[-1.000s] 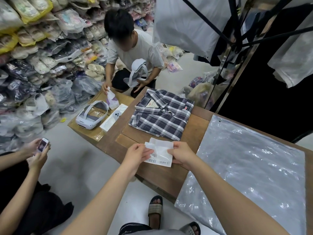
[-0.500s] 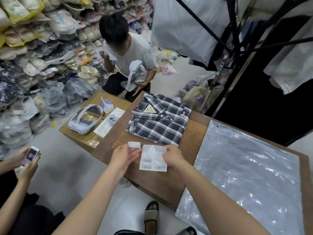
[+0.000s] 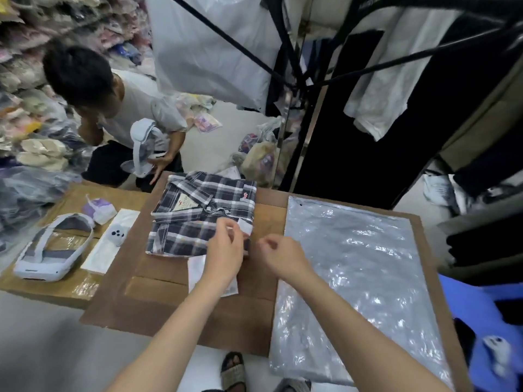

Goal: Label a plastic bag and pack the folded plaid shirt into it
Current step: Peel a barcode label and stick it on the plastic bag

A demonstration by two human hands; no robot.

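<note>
— Brown table (image 3: pixel 169 281): what lies on it?
— Folded plaid shirt (image 3: pixel 198 219) at the back, plastic bag (image 3: pixel 353 278) flat to its right.
— And the hands?
— Left hand (image 3: pixel 226 250) pinches a small label (image 3: pixel 244 224) over the shirt; right hand (image 3: pixel 278 251) loosely curled, empty. White sheet (image 3: pixel 196 271) lies under the left wrist.

A white headset (image 3: pixel 51 250) lies on a cardboard box (image 3: pixel 65 287) left of the bench (image 3: pixel 158 306); a crouching person (image 3: pixel 119 120) holds another headset (image 3: pixel 145 145).

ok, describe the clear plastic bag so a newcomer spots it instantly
Start at the brown wooden table. The clear plastic bag lies flat over its right half, right of the folded navy-and-white plaid shirt. It is the only large, shiny, crinkled sheet there.
</note>
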